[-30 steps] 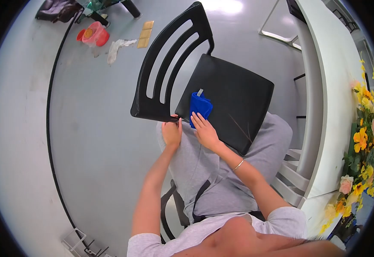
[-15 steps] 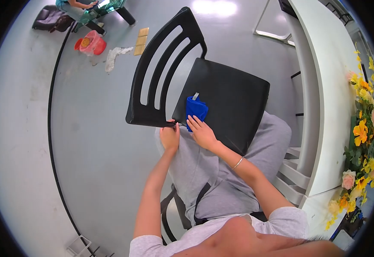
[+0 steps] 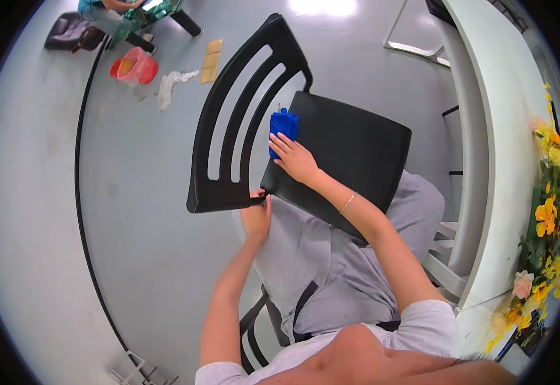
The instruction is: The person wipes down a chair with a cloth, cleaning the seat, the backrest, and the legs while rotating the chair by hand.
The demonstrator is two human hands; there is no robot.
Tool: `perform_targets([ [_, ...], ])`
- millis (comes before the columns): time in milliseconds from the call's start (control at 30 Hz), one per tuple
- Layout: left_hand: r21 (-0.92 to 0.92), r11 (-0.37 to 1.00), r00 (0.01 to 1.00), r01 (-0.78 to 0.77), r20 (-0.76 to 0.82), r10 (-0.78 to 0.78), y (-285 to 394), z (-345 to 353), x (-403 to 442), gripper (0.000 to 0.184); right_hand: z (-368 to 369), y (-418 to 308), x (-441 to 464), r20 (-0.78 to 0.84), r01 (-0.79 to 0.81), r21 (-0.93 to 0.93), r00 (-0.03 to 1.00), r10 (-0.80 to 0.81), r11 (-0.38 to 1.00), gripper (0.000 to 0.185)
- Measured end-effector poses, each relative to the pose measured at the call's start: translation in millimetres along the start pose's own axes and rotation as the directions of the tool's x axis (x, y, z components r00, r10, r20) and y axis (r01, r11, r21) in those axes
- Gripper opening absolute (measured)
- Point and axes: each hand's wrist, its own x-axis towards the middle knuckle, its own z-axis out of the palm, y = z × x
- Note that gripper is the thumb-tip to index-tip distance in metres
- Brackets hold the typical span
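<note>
A black chair (image 3: pixel 350 144) with a slatted backrest (image 3: pixel 232 141) stands in front of my knees. My left hand (image 3: pixel 256 217) is closed round the lower end of the backrest, by the seat's near left corner; part of its fingers is hidden. On the seat's left edge, beside the backrest, lies a folded blue cloth (image 3: pixel 284 122) with a small pale tag at its far end. My right hand (image 3: pixel 295 158) presses the cloth against the seat, its fingers extended over the near half.
To the right runs a white table (image 3: pixel 501 128) with yellow and orange flowers (image 3: pixel 545 215). At the far left are a red bucket (image 3: pixel 137 66), a white rag (image 3: pixel 169 86) and a tan panel (image 3: pixel 211 61) on the floor. Another person (image 3: pixel 110 13) sits beyond them.
My right hand has slid the blue cloth away from me and slightly left along the seat edge. The left hand keeps its hold on the chair, which appears slightly lower in view.
</note>
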Motion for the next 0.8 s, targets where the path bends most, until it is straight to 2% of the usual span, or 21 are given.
perform_targets([
  [100, 0.029, 0.998, 0.996, -0.063, -0.060, 0.065, 12.6, -8.4, -0.7, 0.020, 1.9, 28.5, 22.8, -0.034, -0.048, -0.057, 0.998, 0.046, 0.997, 0.053],
  [133, 0.028, 0.998, 0.997, -0.060, -0.055, 0.062, 15.7, -10.0, -0.6, 0.019, -3.9, 36.1, 26.5, 0.002, -0.074, -0.043, 0.997, 0.074, 0.996, 0.047],
  [267, 0.035, 0.996, 0.996, -0.076, -0.045, 0.078, 12.0, -7.1, -1.1, 0.020, -20.5, 62.9, 22.5, -0.019, -0.105, -0.086, 0.994, 0.103, 0.991, 0.046],
  [367, 0.016, 0.999, 0.998, -0.036, -0.058, 0.037, 4.2, 1.3, -2.2, 0.019, -29.2, 88.9, 0.2, -0.069, -0.118, -0.148, 0.992, 0.109, 0.982, 0.045],
  [433, 0.025, 0.998, 0.995, -0.064, -0.070, 0.065, 1.5, 3.6, -2.1, 0.018, -50.2, 105.1, -23.8, -0.062, -0.208, -0.185, 0.978, 0.200, 0.960, 0.045],
  [533, 0.032, 0.994, 0.990, -0.103, -0.096, 0.106, 2.0, 4.8, -2.8, 0.018, -77.0, 131.2, -65.7, -0.144, -0.295, -0.306, 0.954, 0.263, 0.905, 0.045],
  [600, 0.031, 0.992, 0.986, -0.126, -0.109, 0.129, 3.1, 2.9, -2.5, 0.019, -95.9, 144.9, -92.6, -0.176, -0.364, -0.319, 0.930, 0.322, 0.875, 0.041],
  [667, 0.006, 1.000, 1.000, -0.004, 0.000, 0.004, 4.1, 1.6, -3.5, 0.021, -110.4, 154.7, -119.4, -0.200, -0.401, -0.319, 0.914, 0.353, 0.859, 0.040],
  [800, -0.022, 1.000, 1.000, 0.015, 0.003, -0.015, 6.0, 0.4, -3.5, 0.021, -126.5, 160.9, -170.2, -0.219, -0.495, -0.249, 0.866, 0.449, 0.832, 0.035],
])
